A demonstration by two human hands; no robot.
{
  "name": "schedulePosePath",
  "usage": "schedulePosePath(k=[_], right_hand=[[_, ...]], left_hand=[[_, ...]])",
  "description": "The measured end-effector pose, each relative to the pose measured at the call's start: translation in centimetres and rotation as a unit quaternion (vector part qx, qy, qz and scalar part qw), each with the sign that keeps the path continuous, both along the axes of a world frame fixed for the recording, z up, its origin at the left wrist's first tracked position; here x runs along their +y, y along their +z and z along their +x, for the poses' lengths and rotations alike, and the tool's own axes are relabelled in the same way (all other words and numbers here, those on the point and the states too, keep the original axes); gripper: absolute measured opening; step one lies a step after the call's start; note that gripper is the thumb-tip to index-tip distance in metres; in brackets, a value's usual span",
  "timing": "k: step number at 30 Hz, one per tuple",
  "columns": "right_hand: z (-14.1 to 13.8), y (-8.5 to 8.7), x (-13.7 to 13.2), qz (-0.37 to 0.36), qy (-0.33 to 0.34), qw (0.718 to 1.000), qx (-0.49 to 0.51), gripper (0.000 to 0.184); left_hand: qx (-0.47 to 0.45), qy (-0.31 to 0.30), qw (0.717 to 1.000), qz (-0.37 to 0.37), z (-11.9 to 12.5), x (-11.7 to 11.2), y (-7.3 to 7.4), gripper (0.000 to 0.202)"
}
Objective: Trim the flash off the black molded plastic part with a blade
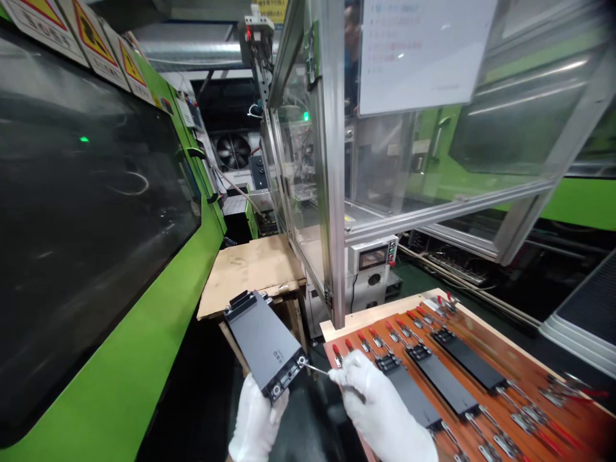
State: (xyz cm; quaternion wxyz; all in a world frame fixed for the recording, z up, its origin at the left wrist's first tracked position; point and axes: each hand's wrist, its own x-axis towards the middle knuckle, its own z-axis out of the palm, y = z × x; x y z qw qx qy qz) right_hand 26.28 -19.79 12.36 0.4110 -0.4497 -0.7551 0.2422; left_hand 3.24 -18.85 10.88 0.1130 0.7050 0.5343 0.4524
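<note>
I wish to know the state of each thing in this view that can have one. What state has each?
Left hand, gloved, gripping the dark grey part
Right hand, gloved, holding a thin metal tool to that part's corner
Three dark parts, lying flat on the orange-brown fixture board
Green indicator light, lit

No words can be read clearly. Yellow warning triangles are seen on white signs [94,42] at the upper left of the frame, but their small print is too blurred. Red lines are seen on a paper sheet [423,51] at the upper right, but they cannot be read.
</note>
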Motion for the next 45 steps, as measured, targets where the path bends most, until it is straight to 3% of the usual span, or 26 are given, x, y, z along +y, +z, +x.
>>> schedulePosePath(k=[3,7,11,13,22,25,30,35,40,45], right_hand=[[-0.9,-0.7,-0.1,-0.011,-0.04,0.999,0.004,0.018],[-2.0,-1.0,-0.4,-0.095,-0.058,0.993,0.048,0.018],[-2.3,-0.6,-0.6,-0.089,-0.064,0.992,0.064,0.022],[-2.5,-0.2,-0.5,-0.125,-0.058,0.987,0.077,0.016],[-3.0,1.4,-0.4,-0.219,-0.066,0.965,0.127,0.017],[-2.9,1.4,-0.9,-0.196,-0.064,0.975,0.084,0.017],[-3.4,0.9,-1.2,-0.172,-0.002,0.983,0.059,0.021],[-4.9,-0.3,-1.2,-0.191,-0.042,0.975,0.106,0.023],[-5.2,-0.6,-1.1,-0.172,-0.081,0.975,0.119,0.025],[-5.0,-1.1,-0.5,-0.162,-0.063,0.98,0.095,0.025]], left_hand=[[0.087,0.019,0.994,0.069,0.3,0.1,0.9,0.023],[0.127,0.028,0.982,0.136,0.3,0.4,0.7,0.018],[0.111,0.037,0.988,0.102,0.2,0.3,0.7,0.015],[0.106,0.038,0.99,0.091,0.3,0.4,1.1,0.014],[0.135,0.043,0.976,0.167,0.5,1.5,1.6,0.021],[0.168,0.065,0.965,0.19,0.8,1.7,1.6,0.024],[0.193,0.073,0.955,0.213,1.1,2.1,1.9,0.019],[0.216,0.067,0.949,0.219,1.4,2.6,2.0,0.022],[0.175,0.06,0.963,0.196,1.7,2.9,1.8,0.017],[0.195,0.085,0.954,0.213,1.7,3.2,1.7,0.02]])
